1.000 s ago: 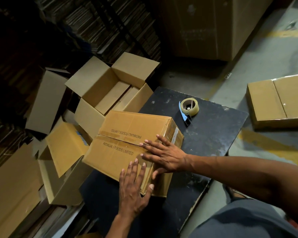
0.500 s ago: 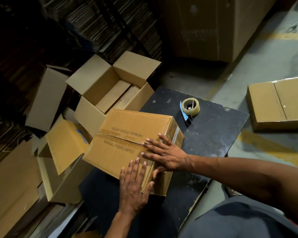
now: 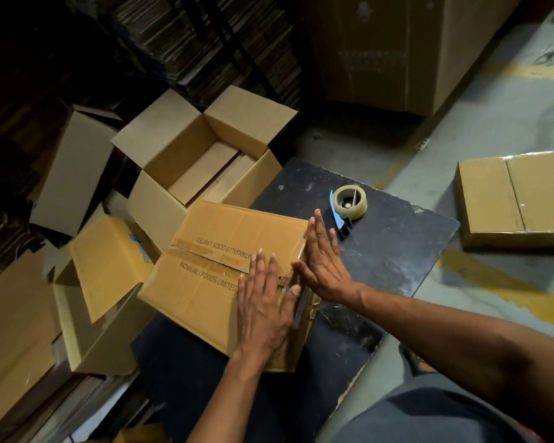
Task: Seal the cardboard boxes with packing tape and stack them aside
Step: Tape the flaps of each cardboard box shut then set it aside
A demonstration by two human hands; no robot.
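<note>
While your flat, open hands, left (image 3: 263,302) and right (image 3: 322,263), press the printed box (image 3: 218,270) at the bench's (image 3: 397,260) left edge, its seam looks untaped, the tape dispenser (image 3: 348,204) idle near the far edge, stacking undone.

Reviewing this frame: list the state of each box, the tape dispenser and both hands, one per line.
printed box: flaps closed, lying on the black board
left hand: flat, fingers straight, pressing the box top
right hand: flat, fingers straight, against the box's right edge
tape dispenser: resting on the board, untouched
open box: flaps up, beyond the board
taped box: closed, seam taped, on the floor
</note>
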